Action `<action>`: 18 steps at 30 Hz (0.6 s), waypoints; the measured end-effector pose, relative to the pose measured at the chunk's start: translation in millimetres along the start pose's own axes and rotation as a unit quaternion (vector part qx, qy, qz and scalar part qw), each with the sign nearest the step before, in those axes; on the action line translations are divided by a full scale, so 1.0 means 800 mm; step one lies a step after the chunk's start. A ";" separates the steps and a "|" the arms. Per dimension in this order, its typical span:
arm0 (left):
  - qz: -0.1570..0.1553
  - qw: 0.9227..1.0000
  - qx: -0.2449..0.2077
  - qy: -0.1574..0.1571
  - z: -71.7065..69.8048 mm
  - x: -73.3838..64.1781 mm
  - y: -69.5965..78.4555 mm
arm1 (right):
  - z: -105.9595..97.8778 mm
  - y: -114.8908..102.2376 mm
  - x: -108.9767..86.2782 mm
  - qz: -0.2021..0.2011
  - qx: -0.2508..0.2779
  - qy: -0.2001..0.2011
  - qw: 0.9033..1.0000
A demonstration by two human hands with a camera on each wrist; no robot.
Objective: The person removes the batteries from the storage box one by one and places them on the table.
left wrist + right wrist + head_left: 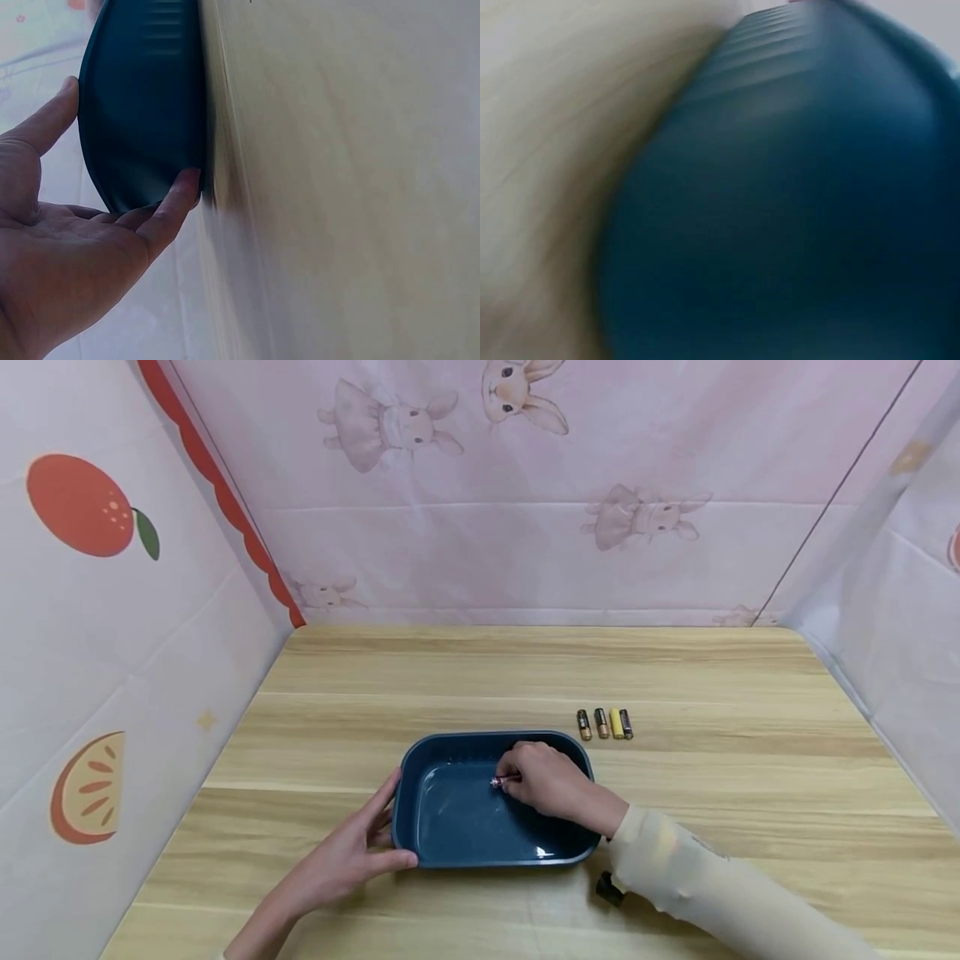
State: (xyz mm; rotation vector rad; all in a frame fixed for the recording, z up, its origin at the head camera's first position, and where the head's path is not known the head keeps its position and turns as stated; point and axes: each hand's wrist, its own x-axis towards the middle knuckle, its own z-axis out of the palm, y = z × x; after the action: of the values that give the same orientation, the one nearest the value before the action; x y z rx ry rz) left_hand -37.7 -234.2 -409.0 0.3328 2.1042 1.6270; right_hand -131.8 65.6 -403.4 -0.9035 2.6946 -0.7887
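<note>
Inside the blue bin (442, 810), my right hand (551, 781) pinches a small battery (498, 782); my left hand (352, 852) lies spread against the bin's left end. A loose pinch could let it roll away. Four spare batteries (602, 723) lie beyond the bin's far right corner.

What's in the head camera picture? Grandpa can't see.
A right hand pinches a small reddish cylinder inside a dark blue rectangular tub; the left hand holds its left end. Four cylindrical batteries, three dark, one yellow, lie nearby on a pale wood-grain table.
</note>
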 end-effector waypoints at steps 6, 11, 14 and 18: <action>-0.002 1.000 0.006 0.004 0.001 0.000 0.001 | -0.032 -0.003 -0.010 -0.018 0.075 -0.003 0.997; -0.002 1.000 0.003 0.003 0.001 0.000 -0.001 | -0.062 0.004 -0.021 -0.043 0.129 0.006 0.991; -0.002 1.000 0.002 0.003 0.001 0.000 -0.001 | -0.078 0.009 -0.026 -0.049 0.132 0.039 0.989; -0.004 1.000 0.002 0.003 0.001 -0.001 -0.002 | -0.100 0.017 -0.034 -0.020 0.162 0.079 0.983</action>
State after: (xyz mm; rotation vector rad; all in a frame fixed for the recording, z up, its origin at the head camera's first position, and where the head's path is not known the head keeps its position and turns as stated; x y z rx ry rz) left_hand -36.9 -234.4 -410.6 0.3203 2.1112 1.6218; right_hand -144.3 125.3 -343.6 -0.8480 2.5708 -1.3110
